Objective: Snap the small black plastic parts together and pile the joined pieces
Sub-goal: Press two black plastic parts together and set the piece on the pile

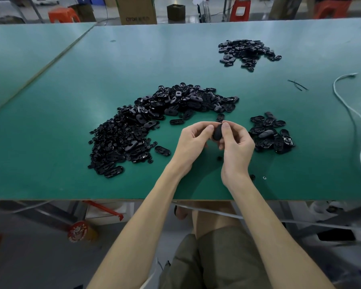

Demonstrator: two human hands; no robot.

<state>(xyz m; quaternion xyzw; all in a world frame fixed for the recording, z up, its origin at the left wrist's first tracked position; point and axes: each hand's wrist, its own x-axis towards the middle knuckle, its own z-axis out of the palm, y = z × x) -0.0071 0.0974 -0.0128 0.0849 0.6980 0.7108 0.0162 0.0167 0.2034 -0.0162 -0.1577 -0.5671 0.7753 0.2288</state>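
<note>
Both hands meet just above the green table [133, 65], pinching one black oval plastic part [217, 133] between them. My left hand [193, 146] presses its thumb against the part's left side. My right hand [234, 146] curls its thumb and fingers round the right side. A big curved heap of loose black parts [154, 122] lies to the left and behind the hands. A small pile of black oval pieces [271, 134] sits just right of my right hand. Another pile of black pieces [247, 52] lies at the far right.
A white cord [356, 119] snakes along the table's right side, with thin black ties [297, 84] near it. A few stray small parts [252, 177] lie by my right wrist. Cardboard boxes [137, 10] and orange stools [63, 15] stand beyond the far edge.
</note>
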